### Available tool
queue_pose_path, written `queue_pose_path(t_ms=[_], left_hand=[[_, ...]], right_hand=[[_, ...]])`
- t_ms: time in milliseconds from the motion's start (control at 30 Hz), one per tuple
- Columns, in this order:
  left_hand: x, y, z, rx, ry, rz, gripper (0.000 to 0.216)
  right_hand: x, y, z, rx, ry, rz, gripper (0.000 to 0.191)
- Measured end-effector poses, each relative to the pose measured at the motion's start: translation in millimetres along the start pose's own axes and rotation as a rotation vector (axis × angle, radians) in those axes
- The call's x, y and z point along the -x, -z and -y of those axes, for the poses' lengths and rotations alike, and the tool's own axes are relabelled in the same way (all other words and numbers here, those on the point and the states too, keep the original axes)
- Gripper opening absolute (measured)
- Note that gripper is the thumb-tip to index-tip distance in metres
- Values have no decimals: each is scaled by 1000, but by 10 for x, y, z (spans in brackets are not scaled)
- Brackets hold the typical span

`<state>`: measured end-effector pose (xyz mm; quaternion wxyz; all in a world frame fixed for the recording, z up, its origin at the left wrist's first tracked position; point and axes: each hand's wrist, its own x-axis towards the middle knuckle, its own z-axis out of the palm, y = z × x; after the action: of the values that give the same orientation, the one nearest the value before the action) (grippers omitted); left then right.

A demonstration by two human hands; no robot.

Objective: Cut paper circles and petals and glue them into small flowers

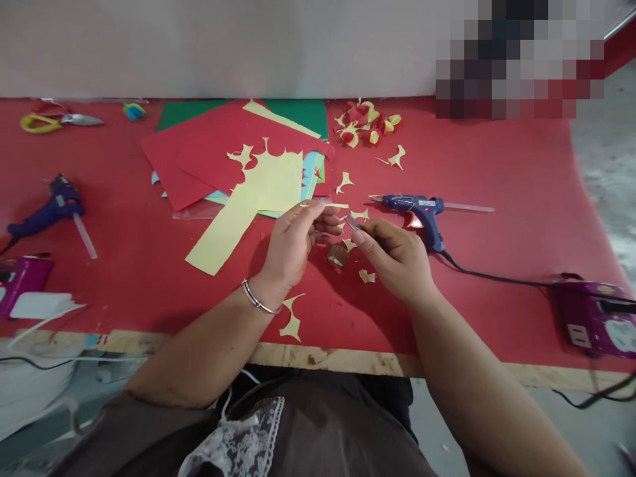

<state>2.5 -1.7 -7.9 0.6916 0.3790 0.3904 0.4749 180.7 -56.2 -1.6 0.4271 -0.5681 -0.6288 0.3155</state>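
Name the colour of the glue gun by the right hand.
The glue gun is blue, clearest in the head view.

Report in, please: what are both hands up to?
Left hand pinching yellow paper piece. Right hand gripping small metallic tool. Loose yellow scraps around; blue glue gun beside right hand.

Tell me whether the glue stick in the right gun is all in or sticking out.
Sticking out: a pale length of the glue stick shows behind the gun.

The head camera looks forward, down onto a table (pixel 501 265).
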Motion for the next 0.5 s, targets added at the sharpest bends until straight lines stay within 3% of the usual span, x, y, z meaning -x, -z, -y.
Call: queue_pose_path(t_ms=[167,500], left_hand=[[-34,94,-23,-227,-157,-19,31],[-32,174,-148,-637,-517,168,37]], right_hand=[[-4,4,-8,21,-26,-8,56],[-15,21,3,-19,-26,-2,63]])
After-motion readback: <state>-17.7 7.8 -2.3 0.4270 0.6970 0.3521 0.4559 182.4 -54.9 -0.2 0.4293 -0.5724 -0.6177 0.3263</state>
